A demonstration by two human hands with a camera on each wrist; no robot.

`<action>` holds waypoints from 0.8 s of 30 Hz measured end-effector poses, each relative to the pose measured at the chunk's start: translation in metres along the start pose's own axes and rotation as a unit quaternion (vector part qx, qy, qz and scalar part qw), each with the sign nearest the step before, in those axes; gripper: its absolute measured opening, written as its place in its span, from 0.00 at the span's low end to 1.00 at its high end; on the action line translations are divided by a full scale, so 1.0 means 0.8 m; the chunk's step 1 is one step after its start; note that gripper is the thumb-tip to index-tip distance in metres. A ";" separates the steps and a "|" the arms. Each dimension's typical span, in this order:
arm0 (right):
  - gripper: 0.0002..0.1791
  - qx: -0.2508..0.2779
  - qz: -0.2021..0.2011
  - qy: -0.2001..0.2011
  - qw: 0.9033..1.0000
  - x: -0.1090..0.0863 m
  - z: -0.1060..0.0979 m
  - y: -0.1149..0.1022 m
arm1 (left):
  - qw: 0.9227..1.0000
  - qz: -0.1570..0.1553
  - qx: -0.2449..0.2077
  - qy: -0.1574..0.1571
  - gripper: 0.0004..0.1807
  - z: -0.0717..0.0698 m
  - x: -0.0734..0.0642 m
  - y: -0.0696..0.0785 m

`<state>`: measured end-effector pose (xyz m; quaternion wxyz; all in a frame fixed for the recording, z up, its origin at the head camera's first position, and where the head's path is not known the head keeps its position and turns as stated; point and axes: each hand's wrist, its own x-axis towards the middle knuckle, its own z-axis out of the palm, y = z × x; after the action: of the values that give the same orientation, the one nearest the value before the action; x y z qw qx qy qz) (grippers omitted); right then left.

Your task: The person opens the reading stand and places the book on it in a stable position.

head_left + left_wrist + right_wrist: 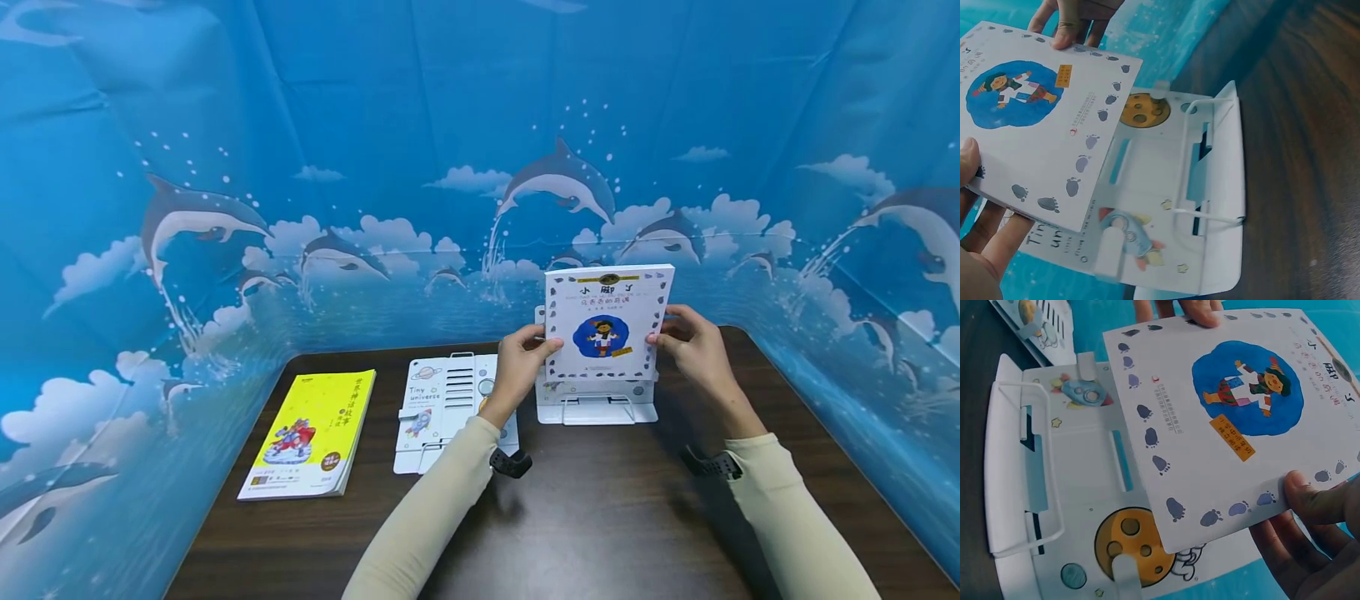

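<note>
A white book (604, 358) with a blue round picture and a footprint border is held upright between both hands. My left hand (517, 367) pinches its left edge, thumb on the front cover and fingers behind. On the opposite edge my right hand (696, 350) grips it the same way. Right behind and below the book stands a raised white book stand (596, 411), printed with planets and a rocket. In the left wrist view the book's bottom edge hangs above the stand's ledge (1225, 187) and wire page holder (1180, 169).
A second white book stand (435, 400), marked "Tiny universe", lies flat left of the raised one. Farther left on the dark wooden table (585, 517) lies a yellow book (315, 425). A blue dolphin-printed curtain (420, 167) encloses the table's back and sides.
</note>
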<state>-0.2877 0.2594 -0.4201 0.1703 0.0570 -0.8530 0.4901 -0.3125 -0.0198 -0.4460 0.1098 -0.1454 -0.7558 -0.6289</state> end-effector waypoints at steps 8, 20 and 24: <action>0.24 -0.007 0.003 0.032 0.999 0.020 0.015 -0.002 | 1.000 0.004 0.015 0.014 0.15 -0.005 0.014 0.002; 0.22 0.005 0.034 0.045 0.998 0.021 0.029 0.013 | 0.999 -0.022 0.031 0.016 0.13 0.004 0.017 -0.013; 0.21 0.000 0.039 0.045 0.998 0.020 0.030 0.021 | 0.999 -0.024 0.034 0.013 0.13 0.007 0.017 -0.020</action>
<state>-0.3128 0.2488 -0.4389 0.1892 0.0011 -0.8462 0.4982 -0.3308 -0.0158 -0.4569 0.1093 -0.1154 -0.7788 -0.6068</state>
